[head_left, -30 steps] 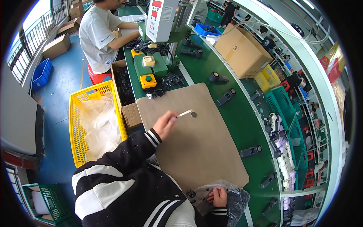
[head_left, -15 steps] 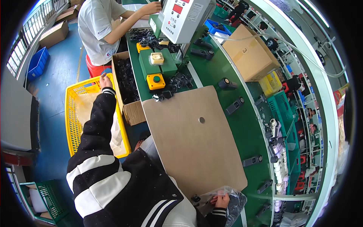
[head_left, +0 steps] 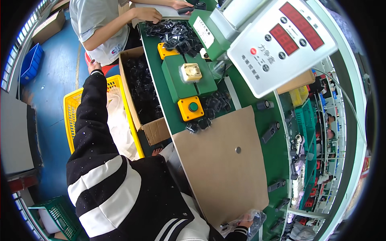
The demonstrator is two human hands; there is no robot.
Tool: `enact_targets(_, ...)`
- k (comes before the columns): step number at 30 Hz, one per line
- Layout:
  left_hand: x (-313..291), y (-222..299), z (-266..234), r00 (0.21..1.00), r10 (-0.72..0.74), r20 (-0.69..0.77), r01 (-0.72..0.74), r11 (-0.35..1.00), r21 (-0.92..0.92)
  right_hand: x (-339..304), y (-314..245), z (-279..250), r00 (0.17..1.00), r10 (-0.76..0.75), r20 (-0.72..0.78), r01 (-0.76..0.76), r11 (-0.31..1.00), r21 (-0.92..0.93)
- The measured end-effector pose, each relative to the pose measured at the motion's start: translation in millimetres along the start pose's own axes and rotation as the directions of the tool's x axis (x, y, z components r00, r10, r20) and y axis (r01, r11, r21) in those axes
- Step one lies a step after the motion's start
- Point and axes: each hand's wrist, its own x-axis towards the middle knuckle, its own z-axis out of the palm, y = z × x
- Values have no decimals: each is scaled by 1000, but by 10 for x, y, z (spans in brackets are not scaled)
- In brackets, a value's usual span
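My left hand [head_left: 94, 66] is stretched out past the far end of a yellow plastic basket [head_left: 69, 127]. Its fingers look drawn together; anything between them is too small to make out. White sheet material [head_left: 120, 128] lies inside the basket. At the near end of the bench, my right hand [head_left: 247, 221] is closed on a clear plastic bag [head_left: 257, 219] that has dark parts in it. The film partly covers those fingers. A brown board [head_left: 217, 168] lies in front of me, with a small round metal disc [head_left: 238, 150] on it.
A green press fixture [head_left: 177, 80] with a yellow button box [head_left: 191, 108] stands beyond the board, under a white control unit [head_left: 281, 48]. Beside the bench is a carton [head_left: 155, 131] of black parts. A co-worker [head_left: 102, 36] handles parts at the far end. Dark handheld devices [head_left: 270, 132] line the right.
The view has shifted, bringing the control unit closer. My left hand has moved farther out, to the left beyond the basket's rim. My right hand stays at the plastic bag.
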Motion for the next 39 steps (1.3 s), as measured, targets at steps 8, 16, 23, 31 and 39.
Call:
enact_targets(8,827,-126,169,992,-84,98,78,995,62,20,461,225,879,-185,-439,205,979,-3)
enact_targets(16,1352,147,438,974,-165,158,156,985,67,129,588,-21,983,-164,-88,139,961,-238)
enact_targets(23,1019,-283,389,995,-14,98,10,999,40,-83,161,302,934,-313,-172,260,926,-274)
enact_targets(31,-1427,-344,18,844,-228,485,429,830,-357,-204,71,156,955,-241,-170,148,891,-429)
enact_targets(39,-3066,-781,-576,800,-271,535,500,795,-344,35,216,341,903,-392,-176,261,826,-499)
